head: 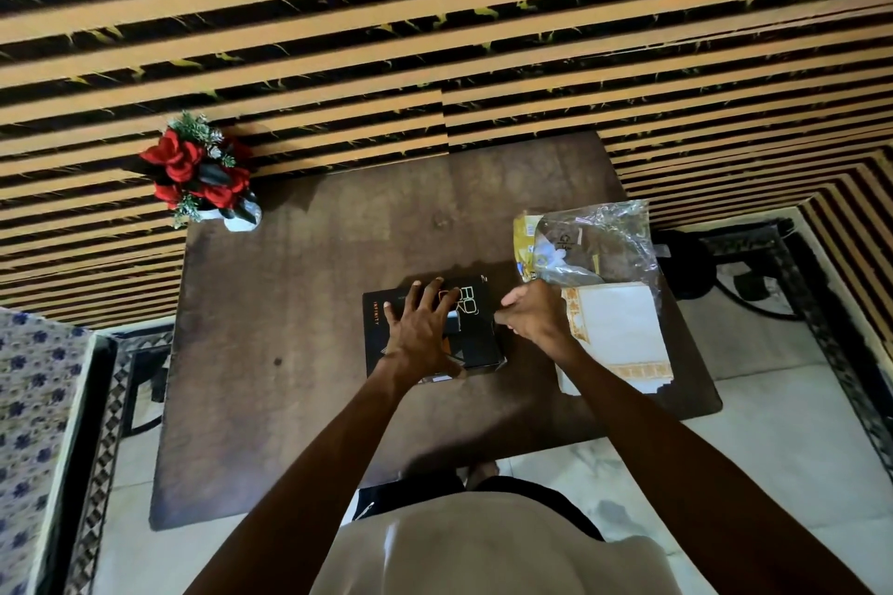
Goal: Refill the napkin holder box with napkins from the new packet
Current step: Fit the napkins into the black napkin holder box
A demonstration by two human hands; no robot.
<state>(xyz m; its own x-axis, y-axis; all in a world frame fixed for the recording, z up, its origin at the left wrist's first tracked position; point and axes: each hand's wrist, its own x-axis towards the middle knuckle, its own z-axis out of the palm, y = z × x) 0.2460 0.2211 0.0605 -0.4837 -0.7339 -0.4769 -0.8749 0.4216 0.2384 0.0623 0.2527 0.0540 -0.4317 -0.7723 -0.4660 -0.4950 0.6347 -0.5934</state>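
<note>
A black napkin holder box (476, 343) with printed lettering lies in the middle of the brown table (290, 304). My left hand (423, 329) rests flat on its top with fingers spread. My right hand (536, 314) is at the box's right edge, fingers curled; what it pinches there is hidden. A stack of white napkins (623, 333) with gold borders lies right of the box, partly under my right wrist. Beyond it sits the opened clear plastic packet (594, 242) with a yellow printed end.
A white vase of red flowers (203, 174) stands at the table's far left corner. A striped black and tan wall lies behind. A black stand (754, 275) is on the floor to the right, and patterned fabric (34, 425) lies at the left.
</note>
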